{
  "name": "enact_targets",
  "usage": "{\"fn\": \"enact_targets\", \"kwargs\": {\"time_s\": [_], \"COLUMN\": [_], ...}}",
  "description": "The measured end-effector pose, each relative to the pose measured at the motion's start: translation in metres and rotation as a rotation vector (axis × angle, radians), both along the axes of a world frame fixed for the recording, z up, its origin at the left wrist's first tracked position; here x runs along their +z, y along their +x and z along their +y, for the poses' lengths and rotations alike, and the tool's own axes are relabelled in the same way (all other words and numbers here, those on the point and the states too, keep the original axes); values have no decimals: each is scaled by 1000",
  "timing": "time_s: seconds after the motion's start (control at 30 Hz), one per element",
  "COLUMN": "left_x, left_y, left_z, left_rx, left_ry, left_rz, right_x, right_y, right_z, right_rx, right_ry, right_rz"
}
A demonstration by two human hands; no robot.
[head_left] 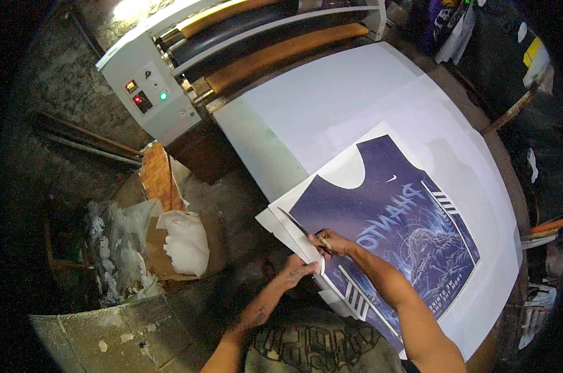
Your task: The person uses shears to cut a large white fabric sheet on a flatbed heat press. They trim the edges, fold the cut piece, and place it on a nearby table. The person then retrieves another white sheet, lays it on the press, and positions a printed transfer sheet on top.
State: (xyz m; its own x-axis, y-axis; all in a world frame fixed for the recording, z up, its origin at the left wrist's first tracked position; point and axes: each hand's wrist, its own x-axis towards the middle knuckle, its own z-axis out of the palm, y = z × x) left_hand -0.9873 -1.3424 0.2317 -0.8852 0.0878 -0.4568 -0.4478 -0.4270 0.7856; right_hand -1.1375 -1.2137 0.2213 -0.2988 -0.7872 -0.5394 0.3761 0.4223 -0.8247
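Note:
A printed sheet [387,211] with a dark blue sleeveless shirt-front pattern, mirrored lettering and striped sides lies on a white-covered work surface. My right hand [332,242] is closed around the handles of a pair of scissors [296,222]. Their blades point away to the upper left, along the pattern's left border. Just below and left of it, my left hand [299,271] pinches the white margin at the sheet's left edge. A partly cut white strip [286,231] bends away from the pattern there. My fingers hide most of the scissor handles.
Beyond the white work surface [319,93] stands a roller heat press [146,84] with lit indicators and brown rollers. On the floor at left are a crumpled white bundle [187,242], clear plastic [116,248] and a wooden board [160,177]. A stick [511,115] juts in at right.

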Motion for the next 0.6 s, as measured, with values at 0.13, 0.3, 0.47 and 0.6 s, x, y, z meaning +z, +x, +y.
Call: {"fn": "enact_targets", "kwargs": {"time_s": [0.13, 0.3, 0.47, 0.6], "left_x": [-22, -56, -61, -63], "left_y": [27, 36, -64, -131], "left_z": [-5, -80, -166, -175], "left_rx": [-4, 223, 177, -374], "left_ry": [172, -109, -914, -1101], "left_rz": [-71, -406, 83, 163], "right_x": [-10, -14, -8, -7], "right_y": [12, 50, 89, 122], "right_z": [1, 3, -8, -16], "right_rx": [87, 102, 11, -173], "right_ry": [114, 143, 394, 425], "right_rz": [81, 432, 748, 610]}}
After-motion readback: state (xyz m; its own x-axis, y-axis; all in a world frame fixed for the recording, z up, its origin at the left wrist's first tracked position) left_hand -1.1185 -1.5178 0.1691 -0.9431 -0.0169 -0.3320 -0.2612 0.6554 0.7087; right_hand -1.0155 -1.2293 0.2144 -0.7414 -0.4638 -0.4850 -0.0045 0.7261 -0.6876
